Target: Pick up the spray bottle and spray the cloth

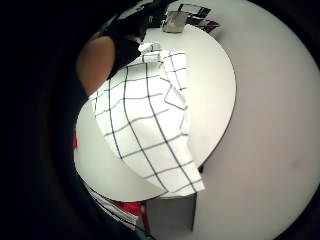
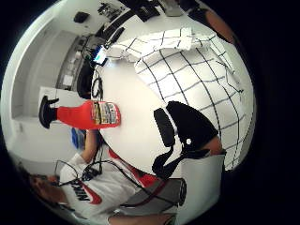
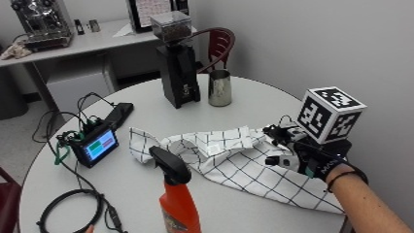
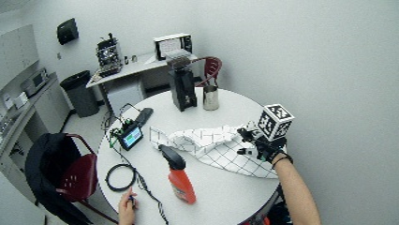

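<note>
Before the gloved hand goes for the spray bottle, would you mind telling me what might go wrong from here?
The right hand sits over the cloth, apart from the spray bottle, so reaching across may drag the cloth along. The bottle is tall and stands near the table edge; a glancing grip could tip it. The small screen and cables lie beside the cloth, so stray spray might wet them.

Glossy plastic spray bottle [image 3: 178,199], checked cloth [image 3: 239,162] (soft, creased), shiny metal cup [image 3: 220,88]

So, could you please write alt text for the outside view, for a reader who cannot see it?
A gloved right hand hovers over a white checked cloth lying crumpled on a round white table. An orange spray bottle with a black trigger head stands upright in front, untouched; a coffee grinder and a metal cup stand behind.
</note>
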A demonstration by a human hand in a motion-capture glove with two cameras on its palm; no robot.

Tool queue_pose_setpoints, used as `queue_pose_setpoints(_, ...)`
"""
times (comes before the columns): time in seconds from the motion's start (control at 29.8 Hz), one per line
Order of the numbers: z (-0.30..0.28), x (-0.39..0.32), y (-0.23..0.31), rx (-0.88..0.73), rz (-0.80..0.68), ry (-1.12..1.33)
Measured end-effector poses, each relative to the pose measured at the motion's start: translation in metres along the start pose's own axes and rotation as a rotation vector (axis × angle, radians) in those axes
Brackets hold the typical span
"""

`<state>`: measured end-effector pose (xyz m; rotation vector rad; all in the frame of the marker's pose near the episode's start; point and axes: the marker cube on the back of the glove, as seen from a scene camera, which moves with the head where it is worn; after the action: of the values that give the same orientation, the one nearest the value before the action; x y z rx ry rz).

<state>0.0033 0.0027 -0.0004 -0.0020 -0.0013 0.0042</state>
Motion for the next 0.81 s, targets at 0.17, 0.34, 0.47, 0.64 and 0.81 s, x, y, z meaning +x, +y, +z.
queue_pose_setpoints(0.17,-0.001,0.010,0.007,-0.009,0.013,0.020)
queue_pose_setpoints(0.34,-0.002,0.015,0.012,0.000,0.020,0.019)
queue_pose_setpoints(0.47,-0.003,0.017,0.014,0.005,0.022,0.014)
queue_pose_setpoints(0.64,0.001,0.015,0.015,-0.003,0.013,0.011)
queue_pose_setpoints(0.81,0.003,0.012,0.016,-0.018,0.001,0.017)
